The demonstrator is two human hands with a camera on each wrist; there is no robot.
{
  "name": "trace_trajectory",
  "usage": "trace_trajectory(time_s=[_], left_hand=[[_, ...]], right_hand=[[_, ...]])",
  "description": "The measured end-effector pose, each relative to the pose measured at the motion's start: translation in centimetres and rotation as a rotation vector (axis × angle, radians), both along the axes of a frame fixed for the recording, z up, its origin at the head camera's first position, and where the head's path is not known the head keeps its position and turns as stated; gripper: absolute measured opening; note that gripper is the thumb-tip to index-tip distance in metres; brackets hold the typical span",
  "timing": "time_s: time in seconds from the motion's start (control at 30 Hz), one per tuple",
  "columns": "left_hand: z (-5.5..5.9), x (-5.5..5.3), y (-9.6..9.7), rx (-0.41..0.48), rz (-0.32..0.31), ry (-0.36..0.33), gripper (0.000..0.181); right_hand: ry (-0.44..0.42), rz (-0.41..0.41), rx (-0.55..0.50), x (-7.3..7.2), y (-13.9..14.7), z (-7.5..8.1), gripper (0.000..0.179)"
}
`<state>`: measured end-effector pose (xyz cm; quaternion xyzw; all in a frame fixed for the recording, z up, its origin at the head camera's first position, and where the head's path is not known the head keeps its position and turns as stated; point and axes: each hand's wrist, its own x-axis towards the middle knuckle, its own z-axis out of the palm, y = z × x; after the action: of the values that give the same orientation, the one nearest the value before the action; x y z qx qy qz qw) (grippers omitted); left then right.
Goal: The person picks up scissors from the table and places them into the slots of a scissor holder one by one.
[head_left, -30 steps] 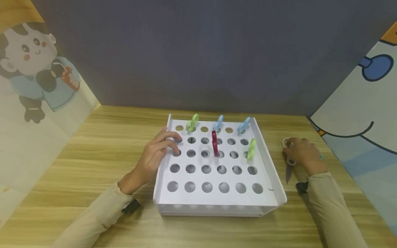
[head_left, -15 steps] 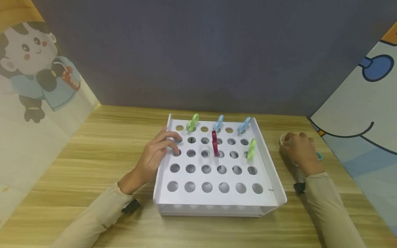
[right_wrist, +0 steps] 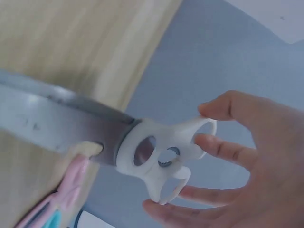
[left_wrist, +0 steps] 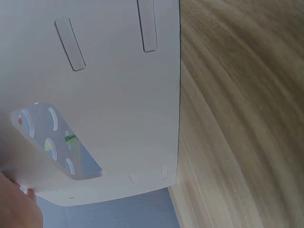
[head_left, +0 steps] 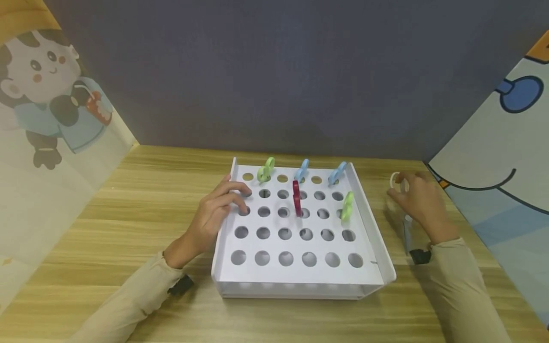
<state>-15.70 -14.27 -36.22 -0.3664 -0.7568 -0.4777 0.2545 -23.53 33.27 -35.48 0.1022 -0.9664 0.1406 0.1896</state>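
A white rack (head_left: 274, 245) with rows of round holes stands mid-table. My left hand (head_left: 210, 214) grips its left side wall, fingers bent over the edge by the holes. In the left wrist view the rack's outer side panel (left_wrist: 128, 104) fills much of the frame, with part of that hand at lower left. To the right of the rack, my right hand (head_left: 424, 202) holds white-handled scissors (right_wrist: 152, 147). Thumb and index finger pinch one handle loop, while other fingers touch the second loop. The blades (head_left: 407, 233) point down toward the table's front edge.
Scissors with light green (head_left: 266, 170), light blue (head_left: 302, 170) and dark red handles (head_left: 297, 199) stand in the rack's holes. Pink-handled scissors (right_wrist: 71, 180) and a teal handle (right_wrist: 52, 218) lie on the table by the right hand. A dark grey panel (head_left: 274, 76) rises behind.
The right hand has taken hold of the white-handled scissors and raised them, moving slightly back and to the right. The left hand and rack have stayed in place.
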Motion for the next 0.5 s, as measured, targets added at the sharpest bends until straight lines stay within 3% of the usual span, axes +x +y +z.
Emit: trace_trajectory(time_s=[0.27,0.5], left_hand=[[-0.1,0.1,-0.1,0.004,0.001,-0.001,0.032],[0.1,0.1,0.0,0.004,-0.005,-0.001,0.032]], right_hand=[[0.019,-0.003,-0.094,0.1,-1.1,1.4,0.035],[0.129,-0.034,-0.19,0.7,-1.9,2.1,0.024]])
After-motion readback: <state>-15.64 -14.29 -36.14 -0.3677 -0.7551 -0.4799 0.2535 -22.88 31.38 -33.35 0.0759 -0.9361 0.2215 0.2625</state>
